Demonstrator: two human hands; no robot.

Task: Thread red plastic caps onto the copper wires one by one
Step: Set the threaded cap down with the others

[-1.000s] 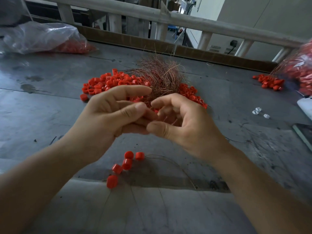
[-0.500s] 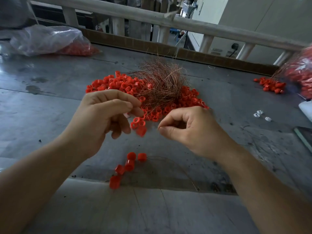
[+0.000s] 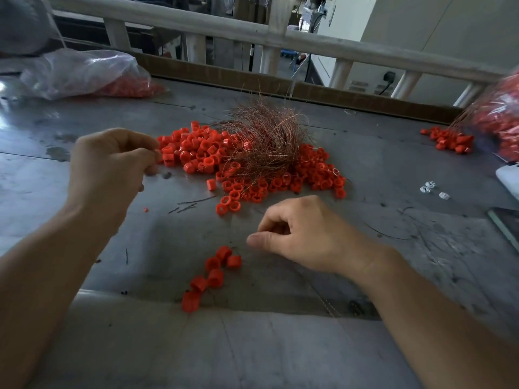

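left hand: fingers curled at left edge of red caps; grip unclear.
right hand: thumb and forefinger pinched; contents too thin to tell.
red caps: heaped at centre of table, copper wires tangled on top.
cap row: near front edge.

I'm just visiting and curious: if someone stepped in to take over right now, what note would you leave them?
Left hand: fingers curled at the edge of the pile of loose red plastic caps; grip unclear.
Right hand: pinches a thin copper wire.
Done: string of six red caps lying just left of that hand.
Left: the pile and the tangled bundle of copper wires.
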